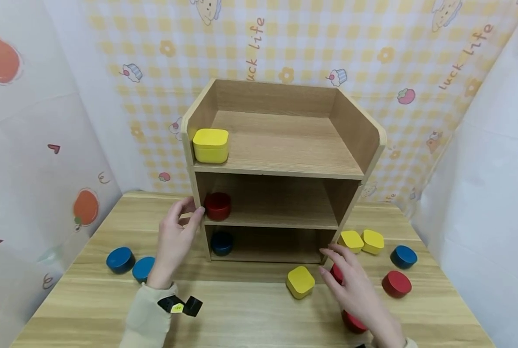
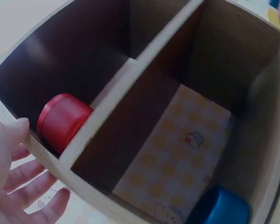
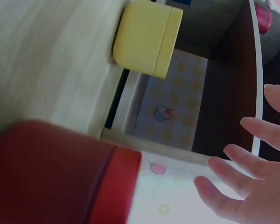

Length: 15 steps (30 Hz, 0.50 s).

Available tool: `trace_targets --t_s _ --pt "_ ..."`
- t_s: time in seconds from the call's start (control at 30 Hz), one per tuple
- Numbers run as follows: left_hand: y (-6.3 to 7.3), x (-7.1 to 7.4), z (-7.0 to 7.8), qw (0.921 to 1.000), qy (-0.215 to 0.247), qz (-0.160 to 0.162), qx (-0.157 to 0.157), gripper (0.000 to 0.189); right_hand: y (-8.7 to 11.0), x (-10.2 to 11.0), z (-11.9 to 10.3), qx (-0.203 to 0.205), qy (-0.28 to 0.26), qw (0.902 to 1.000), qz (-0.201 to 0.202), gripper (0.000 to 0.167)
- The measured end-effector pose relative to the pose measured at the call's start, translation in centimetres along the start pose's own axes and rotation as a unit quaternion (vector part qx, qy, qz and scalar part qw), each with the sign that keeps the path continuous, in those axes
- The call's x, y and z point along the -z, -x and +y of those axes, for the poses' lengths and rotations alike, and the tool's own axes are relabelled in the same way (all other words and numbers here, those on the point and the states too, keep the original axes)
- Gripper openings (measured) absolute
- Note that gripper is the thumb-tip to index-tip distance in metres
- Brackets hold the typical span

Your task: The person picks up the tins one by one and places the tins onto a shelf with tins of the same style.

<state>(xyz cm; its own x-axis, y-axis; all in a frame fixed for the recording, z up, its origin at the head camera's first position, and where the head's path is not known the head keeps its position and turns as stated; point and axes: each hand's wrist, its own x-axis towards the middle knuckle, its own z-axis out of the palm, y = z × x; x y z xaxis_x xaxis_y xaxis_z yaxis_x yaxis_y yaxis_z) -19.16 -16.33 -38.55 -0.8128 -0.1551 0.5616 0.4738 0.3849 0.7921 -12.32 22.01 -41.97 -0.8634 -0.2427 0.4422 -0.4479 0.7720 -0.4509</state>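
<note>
A small wooden shelf unit (image 1: pixel 280 170) with three levels stands on the table. At its left side panel is my left hand (image 1: pixel 175 241), thumb tip right at the front edge and fingers spread loosely along the outside. My right hand (image 1: pixel 353 282) hovers by the lower right corner with fingers extended and nothing in them. On the top level sits a yellow rounded-square box (image 1: pixel 211 146), at the left. Below it are a red round tin (image 1: pixel 218 206) on the middle level and a blue round tin (image 1: pixel 222 243) on the bottom one, both also at the left.
In front of the shelf lies a yellow box (image 1: pixel 300 282). Red tins (image 1: pixel 396 283), two more yellow boxes (image 1: pixel 373 241) and a blue tin (image 1: pixel 404 256) are on the right, some partly behind my right hand. Two blue tins (image 1: pixel 121 260) lie left. Patterned cloth (image 1: pixel 302 43) hangs behind.
</note>
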Motion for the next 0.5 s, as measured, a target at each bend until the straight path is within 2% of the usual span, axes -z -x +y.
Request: trace_targets --t_s 0.1,0.23,0.37,0.5 --pt "-0.2 -0.1 0.3 0.9997 0.016 0.015 0.007 0.029 -0.3 -0.6 -0.2 0.011 -0.014 0.9997 -0.019 0.040" --pt "-0.1 -0.2 0.9 0.9990 0.030 0.032 0.014 0.029 -0.7 -1.2 -0.5 0.006 -0.049 0.9978 -0.045 0.041" --pt "0.1 -0.5 2.6 0.9983 0.042 0.040 0.008 0.028 -0.8 -1.7 -0.5 -0.013 -0.090 0.9933 -0.070 0.044" --pt "0.1 -0.7 3.9 0.9983 0.049 0.032 0.004 0.028 -0.6 -2.1 -0.5 -0.030 -0.115 0.9879 -0.100 0.048"
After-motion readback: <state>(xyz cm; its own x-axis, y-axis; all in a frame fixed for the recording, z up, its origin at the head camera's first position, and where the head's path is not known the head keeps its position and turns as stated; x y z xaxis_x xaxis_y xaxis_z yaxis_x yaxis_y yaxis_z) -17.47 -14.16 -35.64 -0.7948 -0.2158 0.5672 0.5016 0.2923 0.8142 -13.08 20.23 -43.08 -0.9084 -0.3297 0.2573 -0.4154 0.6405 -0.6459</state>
